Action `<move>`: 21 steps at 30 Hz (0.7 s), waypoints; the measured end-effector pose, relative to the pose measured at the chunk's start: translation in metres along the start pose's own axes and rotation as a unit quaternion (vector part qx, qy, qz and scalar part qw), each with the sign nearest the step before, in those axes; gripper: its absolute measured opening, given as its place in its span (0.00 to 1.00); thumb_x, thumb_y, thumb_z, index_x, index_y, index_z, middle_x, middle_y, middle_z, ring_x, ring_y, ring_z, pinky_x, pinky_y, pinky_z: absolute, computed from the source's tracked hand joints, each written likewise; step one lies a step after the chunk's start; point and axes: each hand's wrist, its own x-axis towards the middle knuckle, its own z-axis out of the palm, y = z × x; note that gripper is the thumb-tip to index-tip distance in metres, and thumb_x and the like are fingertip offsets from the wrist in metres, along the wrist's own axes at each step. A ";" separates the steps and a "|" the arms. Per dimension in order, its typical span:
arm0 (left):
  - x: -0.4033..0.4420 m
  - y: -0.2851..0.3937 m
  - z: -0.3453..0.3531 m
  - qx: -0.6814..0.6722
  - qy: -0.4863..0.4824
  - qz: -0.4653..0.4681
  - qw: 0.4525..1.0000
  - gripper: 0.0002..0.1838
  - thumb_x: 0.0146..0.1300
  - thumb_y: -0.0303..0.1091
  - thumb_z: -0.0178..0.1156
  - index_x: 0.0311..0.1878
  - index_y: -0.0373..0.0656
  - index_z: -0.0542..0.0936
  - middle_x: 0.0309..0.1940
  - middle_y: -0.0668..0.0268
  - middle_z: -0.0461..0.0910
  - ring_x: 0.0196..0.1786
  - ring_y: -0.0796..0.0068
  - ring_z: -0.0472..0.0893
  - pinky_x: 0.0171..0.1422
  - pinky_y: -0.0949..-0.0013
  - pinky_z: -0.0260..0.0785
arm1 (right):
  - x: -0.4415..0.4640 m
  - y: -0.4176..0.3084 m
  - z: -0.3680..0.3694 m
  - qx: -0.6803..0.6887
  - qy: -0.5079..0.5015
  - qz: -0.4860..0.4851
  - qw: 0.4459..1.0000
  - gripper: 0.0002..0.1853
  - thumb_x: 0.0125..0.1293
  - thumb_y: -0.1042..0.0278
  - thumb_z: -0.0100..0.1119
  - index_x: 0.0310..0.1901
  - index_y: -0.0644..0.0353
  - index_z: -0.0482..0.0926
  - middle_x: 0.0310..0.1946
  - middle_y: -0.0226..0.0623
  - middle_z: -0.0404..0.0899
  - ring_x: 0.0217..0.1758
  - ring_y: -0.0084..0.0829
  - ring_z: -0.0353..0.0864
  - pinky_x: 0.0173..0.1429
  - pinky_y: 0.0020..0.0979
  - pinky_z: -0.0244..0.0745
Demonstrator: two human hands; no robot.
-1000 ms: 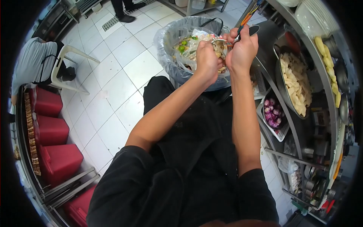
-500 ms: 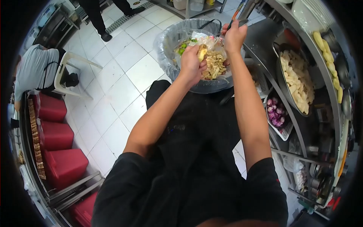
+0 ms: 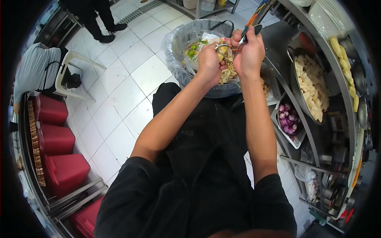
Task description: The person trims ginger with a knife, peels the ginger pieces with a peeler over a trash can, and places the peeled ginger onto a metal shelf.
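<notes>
Above the bin (image 3: 174, 59), a likely slick vegetable (image 3: 220, 58), best end-held, is gripped by left hand (image 3: 209, 65), tool (image 3: 223, 45) by right hand (image 3: 250, 57).

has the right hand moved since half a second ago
Yes: judged against the bin, the right hand has shifted down the picture, closer to the left hand.

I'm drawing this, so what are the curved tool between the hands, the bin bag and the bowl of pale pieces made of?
Curved tool: probably polished metal, since it gleams silvery. Bin bag: shiny plastic; it's clear and crinkled. Bowl: perhaps metal, with a dull grey sheen.
</notes>
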 end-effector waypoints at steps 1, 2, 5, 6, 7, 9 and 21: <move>-0.002 -0.001 0.002 -0.002 0.003 0.006 1.000 0.10 0.68 0.36 0.36 0.38 0.47 0.68 0.25 0.68 0.70 0.22 0.78 0.64 0.24 0.72 0.54 | 0.000 0.001 0.000 -0.007 -0.003 -0.009 1.000 0.08 0.73 0.65 0.39 0.38 0.59 0.61 0.21 0.37 0.69 0.20 0.26 0.65 0.30 0.32 0.70; -0.003 -0.001 0.003 -0.003 0.006 0.013 1.000 0.10 0.68 0.36 0.36 0.38 0.47 0.68 0.25 0.68 0.69 0.21 0.78 0.63 0.24 0.72 0.54 | 0.000 0.002 -0.001 -0.010 -0.003 -0.020 1.000 0.08 0.73 0.66 0.39 0.38 0.59 0.61 0.21 0.36 0.69 0.19 0.25 0.65 0.29 0.31 0.70; -0.006 -0.004 -0.001 0.004 -0.017 0.028 0.999 0.08 0.68 0.35 0.36 0.37 0.48 0.65 0.24 0.68 0.67 0.20 0.78 0.63 0.22 0.72 0.53 | 0.005 0.009 -0.003 -0.021 -0.001 -0.041 0.999 0.08 0.73 0.65 0.40 0.37 0.59 0.61 0.20 0.34 0.68 0.18 0.24 0.63 0.27 0.30 0.69; -0.004 -0.005 -0.003 -0.002 -0.021 0.038 0.999 0.07 0.68 0.35 0.37 0.37 0.48 0.65 0.24 0.67 0.67 0.20 0.79 0.63 0.22 0.73 0.53 | 0.006 0.011 -0.003 -0.026 0.001 -0.042 0.999 0.08 0.73 0.65 0.40 0.37 0.59 0.61 0.19 0.34 0.67 0.17 0.23 0.63 0.26 0.30 0.69; -0.001 -0.008 -0.007 -0.007 -0.025 0.046 0.999 0.06 0.69 0.34 0.38 0.36 0.47 0.64 0.24 0.67 0.67 0.20 0.79 0.63 0.22 0.73 0.53 | 0.008 0.013 -0.003 -0.030 0.005 -0.044 0.999 0.08 0.73 0.65 0.40 0.37 0.59 0.61 0.19 0.33 0.67 0.17 0.23 0.62 0.26 0.29 0.68; 0.000 -0.008 -0.013 0.003 -0.044 0.056 0.997 0.05 0.69 0.34 0.41 0.36 0.47 0.63 0.24 0.66 0.67 0.20 0.79 0.63 0.21 0.74 0.53 | 0.015 0.019 -0.002 -0.033 0.023 -0.060 0.997 0.08 0.72 0.65 0.41 0.38 0.59 0.61 0.18 0.33 0.68 0.16 0.23 0.64 0.23 0.29 0.68; 0.009 0.002 -0.038 0.061 -0.086 0.080 0.991 0.06 0.68 0.34 0.45 0.39 0.42 0.65 0.26 0.62 0.70 0.19 0.77 0.64 0.22 0.73 0.54 | 0.079 0.031 -0.036 -0.175 0.085 -0.066 0.979 0.10 0.70 0.64 0.44 0.38 0.62 0.61 0.19 0.39 0.74 0.14 0.29 0.71 0.20 0.31 0.68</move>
